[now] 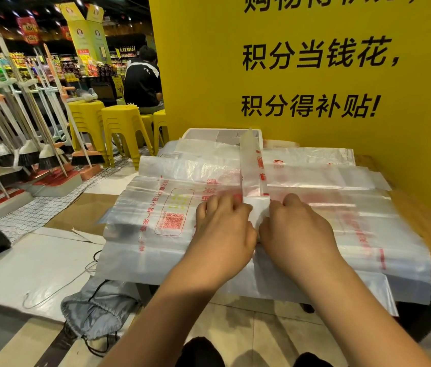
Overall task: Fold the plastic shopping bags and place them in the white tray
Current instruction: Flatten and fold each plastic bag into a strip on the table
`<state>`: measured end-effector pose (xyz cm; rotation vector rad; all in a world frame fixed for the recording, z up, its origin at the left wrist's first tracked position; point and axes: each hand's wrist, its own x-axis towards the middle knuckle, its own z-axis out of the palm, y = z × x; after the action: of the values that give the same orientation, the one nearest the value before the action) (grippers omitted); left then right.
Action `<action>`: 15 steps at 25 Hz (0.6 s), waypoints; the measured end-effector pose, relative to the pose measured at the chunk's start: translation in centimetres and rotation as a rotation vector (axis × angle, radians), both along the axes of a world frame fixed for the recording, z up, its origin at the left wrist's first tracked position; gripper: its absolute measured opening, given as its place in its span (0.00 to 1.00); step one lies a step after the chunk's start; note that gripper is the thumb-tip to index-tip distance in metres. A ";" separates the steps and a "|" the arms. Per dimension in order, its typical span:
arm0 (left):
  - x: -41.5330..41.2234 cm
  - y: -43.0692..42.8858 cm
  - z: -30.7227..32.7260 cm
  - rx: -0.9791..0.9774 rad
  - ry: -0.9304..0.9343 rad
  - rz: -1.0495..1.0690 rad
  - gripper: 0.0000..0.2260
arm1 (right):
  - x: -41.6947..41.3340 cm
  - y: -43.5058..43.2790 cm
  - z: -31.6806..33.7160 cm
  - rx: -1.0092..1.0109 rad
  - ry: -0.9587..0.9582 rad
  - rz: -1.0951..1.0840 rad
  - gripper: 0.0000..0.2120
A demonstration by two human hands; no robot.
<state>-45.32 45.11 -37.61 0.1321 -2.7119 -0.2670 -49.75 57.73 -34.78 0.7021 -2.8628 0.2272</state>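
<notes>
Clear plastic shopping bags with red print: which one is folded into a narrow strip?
The folded bag whose near end the left hand and right hand hold; it runs away toward the white divided tray. The other bags lie spread flat.

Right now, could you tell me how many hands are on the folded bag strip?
2. The left hand pinches the near end of the folded bag strip from its left, the right hand from its right.
</notes>
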 end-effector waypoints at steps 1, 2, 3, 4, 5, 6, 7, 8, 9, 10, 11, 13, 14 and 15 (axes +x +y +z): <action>-0.1 -0.4 0.0 0.010 -0.011 -0.048 0.18 | -0.4 0.1 -0.2 0.018 0.050 0.060 0.17; -0.3 -0.8 0.0 0.023 -0.038 -0.097 0.16 | -0.9 0.3 -0.4 0.023 0.083 0.140 0.20; -0.4 -1.1 0.1 0.034 -0.079 -0.139 0.16 | -1.5 0.6 -0.6 0.033 0.078 0.220 0.21; -0.5 -1.5 0.2 0.038 -0.124 -0.169 0.17 | -2.2 0.9 -0.7 0.044 0.053 0.294 0.22; -0.6 -1.9 0.4 0.038 -0.166 -0.190 0.18 | -3.0 1.3 -0.8 0.060 0.009 0.352 0.22; -0.6 -2.3 0.7 0.038 -0.207 -0.206 0.20 | -3.8 1.8 -0.9 0.071 -0.041 0.397 0.23; -0.5 -2.6 1.1 0.037 -0.248 -0.219 0.22 | -4.5 2.4 -0.9 0.081 -0.106 0.430 0.26; -0.4 -3.0 1.4 0.036 -0.285 -0.230 0.25 | -5.2 3.1 -1.0 0.090 -0.182 0.454 0.29; -0.4 -3.3 1.6 0.035 -0.317 -0.239 0.26 | -5.8 3.8 -0.9 0.097 -0.251 0.473 0.32; -0.4 -3.6 1.8 0.031 -0.337 -0.243 0.27 | -6.2 4.3 -0.9 0.106 -0.297 0.491 0.35; -0.5 -3.8 1.9 0.024 -0.344 -0.247 0.27 | -6.5 4.6 -0.9 0.120 -0.315 0.506 0.36; -0.7 -3.8 1.7 0.011 -0.328 -0.249 0.28 | -6.8 4.7 -1.0 0.148 -0.297 0.521 0.38; -0.8 -3.7 1.5 0.007 -0.317 -0.250 0.28 | -6.8 4.5 -1.0 0.158 -0.283 0.521 0.38; -0.8 -3.6 1.4 0.003 -0.311 -0.253 0.28 | -6.7 4.4 -1.0 0.162 -0.276 0.520 0.38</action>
<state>-46.08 41.53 -36.18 -0.1856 -3.0385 -0.3490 -56.43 62.09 -35.83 1.5552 -2.9103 0.1715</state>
